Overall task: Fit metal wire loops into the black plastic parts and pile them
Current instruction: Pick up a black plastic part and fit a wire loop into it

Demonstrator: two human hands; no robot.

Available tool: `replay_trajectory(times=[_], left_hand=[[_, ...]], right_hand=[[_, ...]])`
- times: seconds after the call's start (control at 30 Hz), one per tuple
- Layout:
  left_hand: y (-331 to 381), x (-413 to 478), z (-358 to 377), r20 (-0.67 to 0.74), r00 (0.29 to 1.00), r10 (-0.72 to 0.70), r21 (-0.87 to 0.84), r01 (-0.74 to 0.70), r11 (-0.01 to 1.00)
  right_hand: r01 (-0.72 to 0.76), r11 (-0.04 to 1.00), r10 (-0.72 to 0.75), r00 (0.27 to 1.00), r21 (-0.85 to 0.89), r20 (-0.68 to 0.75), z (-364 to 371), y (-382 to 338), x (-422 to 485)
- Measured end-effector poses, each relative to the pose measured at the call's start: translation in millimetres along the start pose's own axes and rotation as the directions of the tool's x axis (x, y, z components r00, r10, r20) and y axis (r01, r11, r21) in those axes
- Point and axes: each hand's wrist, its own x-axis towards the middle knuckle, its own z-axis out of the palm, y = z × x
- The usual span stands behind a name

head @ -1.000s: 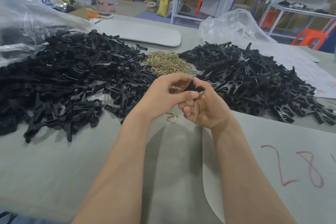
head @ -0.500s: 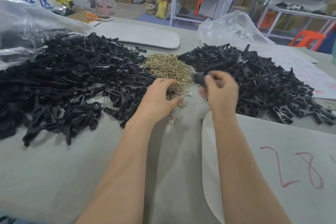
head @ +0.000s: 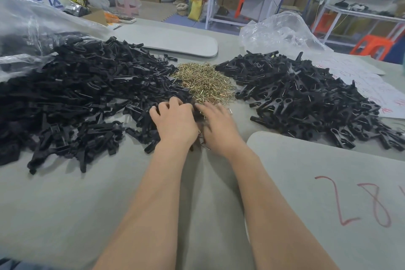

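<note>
At the bottom of the frame two bare forearms run up over the grey cloth-covered table [head: 87, 204], beside a pale grey rounded board with red numerals [head: 328, 182] at lower right. At the centre the hands lie side by side, backs up, almost touching. The left hand [head: 175, 123] curls its fingers into the near right edge of the big pile of loose black plastic parts [head: 76, 94] filling the left half of the frame; the fingertips are hidden, so whether they have closed on a part cannot be told. The right hand [head: 219, 125] is blurred, its fingers stretched flat and forward with nothing visibly held, tips at the near edge of the small heap of brass-coloured metal wire loops [head: 203, 81]. That heap lies straight ahead, just above the hands, wedged between the two black piles, so the right hand is nearer for a loop and the left for a part. The parts lie crisscross with no common long axis, so a picked one will likely need turning in the fingers. Right of centre, well apart from the right hand, spreads the pile of black plastic parts with wire glinting in them [head: 306, 98], probably the fitted ones. A crumpled clear plastic bag [head: 282, 30] sits beyond at the upper right.
</note>
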Motion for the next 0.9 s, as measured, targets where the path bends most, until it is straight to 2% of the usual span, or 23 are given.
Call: replay_trajectory(times=[0.03,0.2,0.37,0.73,0.9], left_hand=[[0.6,0.1,0.0,0.0,1.0,-0.004,-0.001,0.004,1.0],[0.8,1.4,-1.4,-0.009,0.999,-0.037,-0.032,0.037,0.999],[-2.4,0.5,-2.5,-0.037,0.992,-0.117,-0.008,0.116,0.993],[-5.3,4.5,1.5,-0.07,0.983,-0.17,-0.012,0.169,0.985],[-6.1,6.6,-0.5,-0.111,0.976,-0.188,-0.105,0.176,0.979]], right_hand=[[-0.007,1.0,0.007,1.0,-0.006,0.015,3.5,-1.0,0.5],[-0.053,0.998,0.056,0.993,0.026,-0.102,2.8,1.4,1.8],[-0.152,0.986,0.16,0.978,0.067,-0.131,2.1,2.6,0.4],[-0.216,0.972,0.228,0.96,0.09,-0.164,-0.2,-3.0,-1.0],[-0.281,0.956,0.293,0.934,0.084,-0.206,-3.9,3.5,-1.6]])
